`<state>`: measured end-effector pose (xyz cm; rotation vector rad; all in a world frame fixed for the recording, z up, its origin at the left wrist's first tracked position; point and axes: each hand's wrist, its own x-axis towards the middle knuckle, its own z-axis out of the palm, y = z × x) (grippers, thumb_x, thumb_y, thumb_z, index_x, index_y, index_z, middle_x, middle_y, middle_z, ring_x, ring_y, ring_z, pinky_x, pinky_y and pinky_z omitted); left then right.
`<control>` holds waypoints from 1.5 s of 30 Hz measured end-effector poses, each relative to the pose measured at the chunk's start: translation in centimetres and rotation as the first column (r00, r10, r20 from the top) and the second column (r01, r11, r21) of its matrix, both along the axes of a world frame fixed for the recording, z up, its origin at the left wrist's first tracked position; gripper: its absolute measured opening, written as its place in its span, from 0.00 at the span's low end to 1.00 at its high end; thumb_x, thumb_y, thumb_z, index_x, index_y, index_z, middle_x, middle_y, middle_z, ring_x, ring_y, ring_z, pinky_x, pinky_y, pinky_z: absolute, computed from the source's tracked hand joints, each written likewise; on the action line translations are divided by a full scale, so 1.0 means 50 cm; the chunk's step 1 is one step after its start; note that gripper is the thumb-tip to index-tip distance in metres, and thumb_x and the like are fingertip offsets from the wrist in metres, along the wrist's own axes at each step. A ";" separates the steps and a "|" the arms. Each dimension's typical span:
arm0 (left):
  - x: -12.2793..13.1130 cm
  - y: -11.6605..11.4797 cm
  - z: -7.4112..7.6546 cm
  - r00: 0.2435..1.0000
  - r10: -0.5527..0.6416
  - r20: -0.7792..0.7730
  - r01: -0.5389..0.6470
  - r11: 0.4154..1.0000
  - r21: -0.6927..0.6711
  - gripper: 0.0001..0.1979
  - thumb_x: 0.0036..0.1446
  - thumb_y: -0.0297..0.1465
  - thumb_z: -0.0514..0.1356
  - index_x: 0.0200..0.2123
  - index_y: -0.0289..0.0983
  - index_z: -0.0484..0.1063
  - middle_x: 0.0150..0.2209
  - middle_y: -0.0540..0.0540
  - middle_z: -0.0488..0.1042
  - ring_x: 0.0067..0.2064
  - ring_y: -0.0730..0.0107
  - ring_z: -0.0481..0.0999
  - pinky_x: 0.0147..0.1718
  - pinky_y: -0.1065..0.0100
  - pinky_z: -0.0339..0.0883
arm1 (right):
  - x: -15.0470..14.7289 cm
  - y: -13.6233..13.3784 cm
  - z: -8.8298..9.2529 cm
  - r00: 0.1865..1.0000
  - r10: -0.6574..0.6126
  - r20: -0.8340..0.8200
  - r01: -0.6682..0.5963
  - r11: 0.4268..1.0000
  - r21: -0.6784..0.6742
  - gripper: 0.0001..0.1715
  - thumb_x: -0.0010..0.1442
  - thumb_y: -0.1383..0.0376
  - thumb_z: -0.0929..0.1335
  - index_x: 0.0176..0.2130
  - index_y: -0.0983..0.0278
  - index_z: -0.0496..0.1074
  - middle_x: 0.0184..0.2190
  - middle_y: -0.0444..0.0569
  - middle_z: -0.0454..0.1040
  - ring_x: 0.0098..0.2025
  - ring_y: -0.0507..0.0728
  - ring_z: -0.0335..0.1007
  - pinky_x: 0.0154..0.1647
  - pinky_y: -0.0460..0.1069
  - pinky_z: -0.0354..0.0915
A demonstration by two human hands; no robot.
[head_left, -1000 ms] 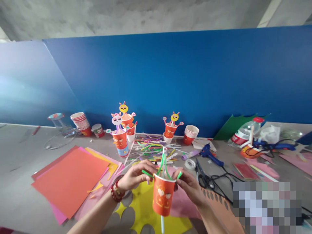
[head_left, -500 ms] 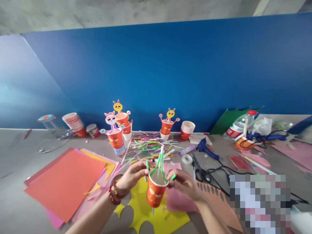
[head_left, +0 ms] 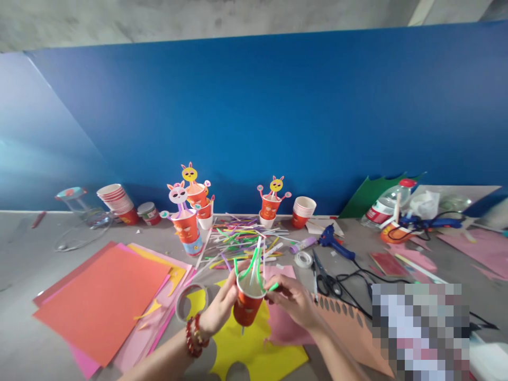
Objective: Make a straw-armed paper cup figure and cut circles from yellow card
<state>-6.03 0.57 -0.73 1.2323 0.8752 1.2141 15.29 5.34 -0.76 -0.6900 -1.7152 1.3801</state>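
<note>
An orange-red paper cup (head_left: 246,311) hangs tilted above the yellow paper. My left hand (head_left: 221,309), with red beads at its wrist, is wrapped around the cup's left side. Two bent green straws (head_left: 249,270) stick out over the rim, one bending left and one right, beside a white straw (head_left: 259,244) standing up inside. At the right rim, my right hand (head_left: 296,300) pinches the right green straw close to its outer end. A thin tip pokes out below the cup's base. The left hand's fingers behind the cup are partly hidden.
Loose straws (head_left: 234,238) lie behind the cup. Finished cup figures (head_left: 186,227) stand at the back. A blue glue gun (head_left: 335,243), scissors (head_left: 328,283) and cables are to the right. Coloured sheets (head_left: 105,296) lie left, cut yellow paper (head_left: 254,354) beneath, a tape roll (head_left: 191,301) beside it.
My left hand has let go of the left green straw and now wraps the cup's side. The cup has shifted slightly left and up. My right hand stays by the right straw.
</note>
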 end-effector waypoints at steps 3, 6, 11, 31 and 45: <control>0.007 -0.002 0.013 0.993 -0.118 0.012 0.118 0.992 0.049 0.55 0.43 0.50 0.71 0.69 0.42 0.47 0.61 0.35 0.67 0.62 0.42 0.66 0.62 0.46 0.57 | -0.002 0.000 -0.009 1.000 0.001 -0.012 -0.001 1.000 -0.004 0.09 0.61 0.59 0.72 0.36 0.63 0.75 0.29 0.46 0.74 0.28 0.53 0.72 0.29 0.46 0.67; 0.017 -0.003 0.018 0.996 -0.090 -0.008 0.091 0.996 0.027 0.58 0.43 0.42 0.74 0.69 0.45 0.42 0.57 0.36 0.70 0.58 0.47 0.70 0.57 0.50 0.63 | -0.002 0.001 -0.015 1.000 0.019 -0.017 -0.018 1.000 0.008 0.09 0.61 0.59 0.72 0.35 0.63 0.75 0.29 0.47 0.74 0.28 0.53 0.72 0.29 0.46 0.67; 0.019 0.000 0.009 0.997 -0.060 0.041 0.059 0.998 0.028 0.54 0.46 0.39 0.73 0.69 0.45 0.42 0.59 0.37 0.67 0.58 0.49 0.69 0.58 0.54 0.62 | 0.002 0.001 -0.012 0.999 0.042 -0.010 -0.042 0.999 0.009 0.10 0.59 0.58 0.73 0.38 0.63 0.74 0.32 0.48 0.74 0.31 0.54 0.72 0.31 0.46 0.68; 0.004 0.002 -0.006 0.996 -0.077 0.036 0.076 0.997 0.026 0.58 0.47 0.41 0.72 0.70 0.44 0.37 0.61 0.35 0.65 0.61 0.46 0.67 0.59 0.52 0.61 | -0.001 -0.002 -0.001 0.999 0.003 0.045 -0.011 0.986 0.167 0.04 0.61 0.63 0.72 0.35 0.62 0.74 0.32 0.47 0.75 0.32 0.54 0.71 0.34 0.45 0.66; 0.002 -0.001 -0.036 0.713 0.428 -0.555 -0.249 0.895 0.371 0.40 0.53 0.44 0.66 0.63 0.36 0.54 0.58 0.31 0.70 0.60 0.43 0.69 0.56 0.47 0.66 | -0.013 -0.008 -0.001 0.989 -0.098 0.109 0.075 0.978 0.197 0.10 0.61 0.58 0.71 0.32 0.62 0.72 0.29 0.47 0.75 0.31 0.55 0.71 0.33 0.46 0.66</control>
